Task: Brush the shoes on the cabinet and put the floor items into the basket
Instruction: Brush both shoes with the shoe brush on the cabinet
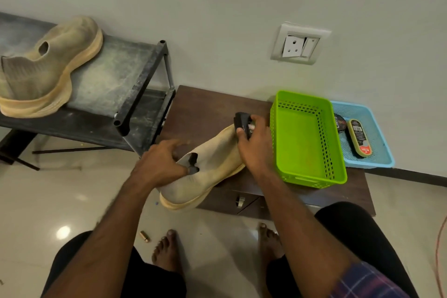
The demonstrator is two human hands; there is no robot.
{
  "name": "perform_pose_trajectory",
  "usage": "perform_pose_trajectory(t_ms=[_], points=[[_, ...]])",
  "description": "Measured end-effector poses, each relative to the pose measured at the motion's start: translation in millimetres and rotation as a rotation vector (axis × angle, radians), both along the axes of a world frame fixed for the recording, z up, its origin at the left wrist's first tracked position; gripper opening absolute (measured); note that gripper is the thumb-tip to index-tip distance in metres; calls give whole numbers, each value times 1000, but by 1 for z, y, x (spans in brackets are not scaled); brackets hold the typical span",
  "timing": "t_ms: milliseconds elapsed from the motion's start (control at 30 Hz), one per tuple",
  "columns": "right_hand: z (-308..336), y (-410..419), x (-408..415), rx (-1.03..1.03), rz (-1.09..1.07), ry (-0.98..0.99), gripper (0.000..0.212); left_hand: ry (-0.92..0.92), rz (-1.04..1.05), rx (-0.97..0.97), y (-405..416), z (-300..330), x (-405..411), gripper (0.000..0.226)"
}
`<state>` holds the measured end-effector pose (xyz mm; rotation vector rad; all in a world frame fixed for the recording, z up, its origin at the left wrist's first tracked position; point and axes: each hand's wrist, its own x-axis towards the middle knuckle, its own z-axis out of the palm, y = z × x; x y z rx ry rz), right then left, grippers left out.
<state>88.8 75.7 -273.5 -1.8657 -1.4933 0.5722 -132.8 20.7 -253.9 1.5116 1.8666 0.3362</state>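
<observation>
A beige knit shoe [210, 164] lies on the low dark wooden cabinet [205, 104], its heel hanging over the front edge. My left hand [162, 162] grips it at the ankle opening. My right hand [254, 145] holds a black shoe brush [242, 122] against the shoe's toe. The matching beige shoe [48, 65] rests on a dusty black rack [116, 75] to the left. An empty green basket [307, 138] stands on the cabinet right of my right hand. On the floor lies a small brass-coloured cylinder [145, 236] near my left foot.
A light blue tray [377, 143] behind the green basket holds a polish tin [339, 123] and an oval brush [359, 138]. A wall socket [300, 43] sits above the cabinet. My bare feet and knees are on the tiled floor; an orange cable [439, 256] runs at far right.
</observation>
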Motion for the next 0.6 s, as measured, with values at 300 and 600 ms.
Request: perform_pose_trajectory(t_ms=[300, 600], points=[[-13, -24, -43, 126, 527, -47, 52, 183, 75, 126, 17, -27, 34, 30], [-10, 65, 9, -58, 225, -479, 49, 213, 190, 184, 19, -46, 35, 21]])
